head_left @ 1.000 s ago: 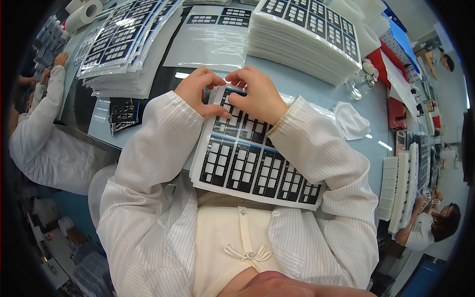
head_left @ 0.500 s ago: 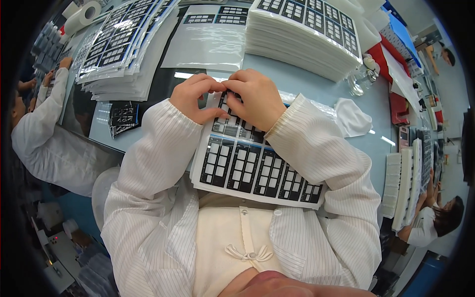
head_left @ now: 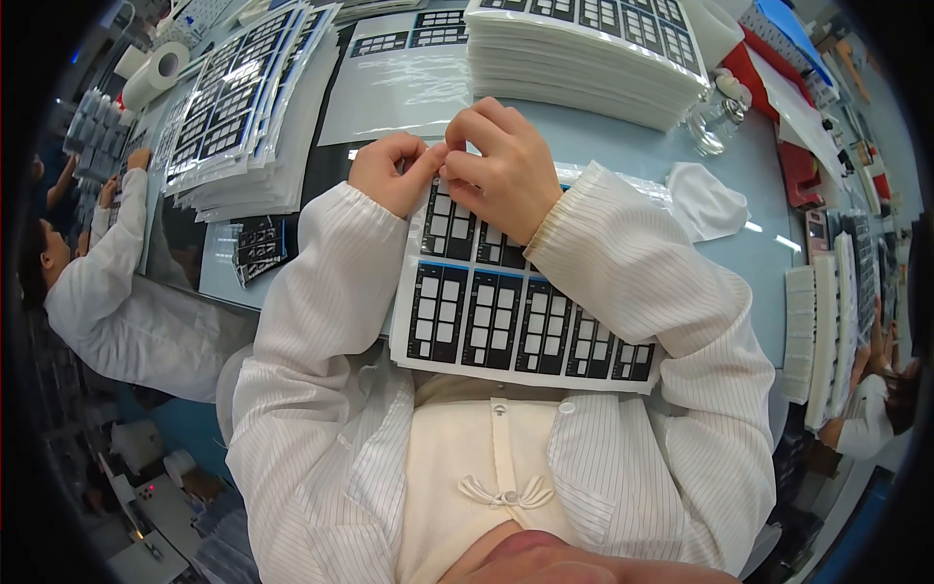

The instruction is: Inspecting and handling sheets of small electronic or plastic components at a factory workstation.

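Observation:
A printed sheet (head_left: 496,265) with black panels, white squares and blue strips lies on a stack of sheets in front of me. Over its far left corner both hands meet. My left hand (head_left: 394,173) is closed, thumb and forefinger pinched together at the fingertips. Beside it my right hand (head_left: 506,170) is closed too, its fingers curled and its fingertips touching the left ones. Whatever lies between the fingertips is too small or hidden to make out. My right sleeve covers part of the sheet's right side.
A tall stack of printed sheets (head_left: 584,73) stands at the far right, film-covered sheets (head_left: 229,107) at the far left. A mostly blank glossy sheet (head_left: 394,92) lies between. Right of my hands are a white cloth (head_left: 705,202) and a glass bottle (head_left: 715,127). A co-worker (head_left: 146,311) sits left.
Both hands have drawn closer together at the sheet's corner. My left thumb has come up from the sheet to meet the forefinger. The whole view has shifted slightly.

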Motion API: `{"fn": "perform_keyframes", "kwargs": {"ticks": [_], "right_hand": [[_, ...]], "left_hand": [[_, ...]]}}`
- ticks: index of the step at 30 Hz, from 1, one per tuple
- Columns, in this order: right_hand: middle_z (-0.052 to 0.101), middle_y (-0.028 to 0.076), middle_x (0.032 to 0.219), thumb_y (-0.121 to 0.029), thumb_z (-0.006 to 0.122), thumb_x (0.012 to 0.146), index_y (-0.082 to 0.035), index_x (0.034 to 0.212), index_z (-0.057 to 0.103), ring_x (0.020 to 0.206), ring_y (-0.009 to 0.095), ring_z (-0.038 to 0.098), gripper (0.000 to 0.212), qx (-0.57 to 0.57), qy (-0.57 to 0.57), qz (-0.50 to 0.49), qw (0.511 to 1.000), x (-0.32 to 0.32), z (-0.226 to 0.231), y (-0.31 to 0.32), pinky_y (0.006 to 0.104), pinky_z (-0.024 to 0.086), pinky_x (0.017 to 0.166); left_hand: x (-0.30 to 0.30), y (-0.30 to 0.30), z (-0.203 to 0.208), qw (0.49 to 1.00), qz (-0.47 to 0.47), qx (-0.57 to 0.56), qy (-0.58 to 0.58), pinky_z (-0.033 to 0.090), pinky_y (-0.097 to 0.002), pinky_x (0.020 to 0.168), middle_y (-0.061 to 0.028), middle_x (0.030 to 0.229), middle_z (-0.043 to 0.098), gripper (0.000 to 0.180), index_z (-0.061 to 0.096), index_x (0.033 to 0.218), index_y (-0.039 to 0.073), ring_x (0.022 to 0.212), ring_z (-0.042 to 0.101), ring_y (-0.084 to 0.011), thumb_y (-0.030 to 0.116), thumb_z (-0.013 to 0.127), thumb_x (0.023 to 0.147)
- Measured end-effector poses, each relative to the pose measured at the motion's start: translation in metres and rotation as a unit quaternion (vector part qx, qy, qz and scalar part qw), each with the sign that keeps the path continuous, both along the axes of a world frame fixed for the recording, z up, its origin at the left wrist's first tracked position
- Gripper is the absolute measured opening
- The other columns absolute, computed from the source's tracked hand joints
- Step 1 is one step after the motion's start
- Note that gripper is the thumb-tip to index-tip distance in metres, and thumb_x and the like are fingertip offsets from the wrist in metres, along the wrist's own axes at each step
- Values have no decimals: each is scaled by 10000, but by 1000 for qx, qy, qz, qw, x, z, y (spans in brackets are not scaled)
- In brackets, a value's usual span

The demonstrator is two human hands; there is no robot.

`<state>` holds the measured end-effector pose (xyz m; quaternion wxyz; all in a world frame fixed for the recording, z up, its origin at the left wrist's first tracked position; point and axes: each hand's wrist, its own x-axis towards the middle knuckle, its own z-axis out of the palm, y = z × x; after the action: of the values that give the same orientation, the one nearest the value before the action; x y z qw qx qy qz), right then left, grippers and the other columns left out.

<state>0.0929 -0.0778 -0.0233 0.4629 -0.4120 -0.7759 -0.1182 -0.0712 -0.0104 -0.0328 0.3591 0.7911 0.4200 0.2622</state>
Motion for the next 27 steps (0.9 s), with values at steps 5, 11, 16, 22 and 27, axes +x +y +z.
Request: {"fn": "perform_keyframes", "kwargs": {"ticks": [5, 11, 16, 22, 27], "right_hand": [[602, 68, 943, -6, 680, 605, -41, 687, 553, 911, 246, 564, 155, -53, -21, 35, 998, 10, -1, -21, 367, 488, 753], [629, 147, 1070, 1, 636, 715, 21, 870, 586, 1064, 309, 585, 164, -167, -65, 103, 978, 34, -7, -91, 425, 457, 934], [630, 181, 1075, 36, 610, 723, 52, 891, 583, 1078, 327, 584, 170, -210, -46, 82, 973, 37, 0, -144, 443, 448, 940], [665, 187, 976, 83, 610, 669, 45, 816, 597, 1029, 336, 618, 152, -260, 26, 47, 964, 46, 1, -202, 446, 440, 938], [689, 136, 922, 98, 608, 647, -7, 746, 591, 995, 290, 642, 145, -282, 59, 4, 957, 53, -1, -237, 424, 434, 929]], "left_hand": [[6, -5, 8, 999, 0, -53, -13, 393, -274, 557, -42, 586, 534, 359, 622, 762, -12, 554, 458, -123, 308, 548, 908], [-1, -15, 2, 994, 50, -17, 99, 439, -314, 596, -105, 647, 593, 361, 622, 834, 7, 586, 554, -190, 321, 482, 943], [-3, -23, -1, 995, 80, 0, 53, 380, -267, 531, -44, 584, 524, 336, 595, 779, -23, 535, 463, -116, 265, 520, 934], [-1, -21, -3, 996, 67, -28, 57, 450, -299, 603, -80, 659, 609, 361, 636, 827, 1, 596, 561, -166, 317, 500, 938], [-5, -18, -11, 997, 61, -36, 4, 427, -261, 567, -50, 624, 589, 340, 641, 783, 7, 570, 524, -104, 299, 536, 923]]}}
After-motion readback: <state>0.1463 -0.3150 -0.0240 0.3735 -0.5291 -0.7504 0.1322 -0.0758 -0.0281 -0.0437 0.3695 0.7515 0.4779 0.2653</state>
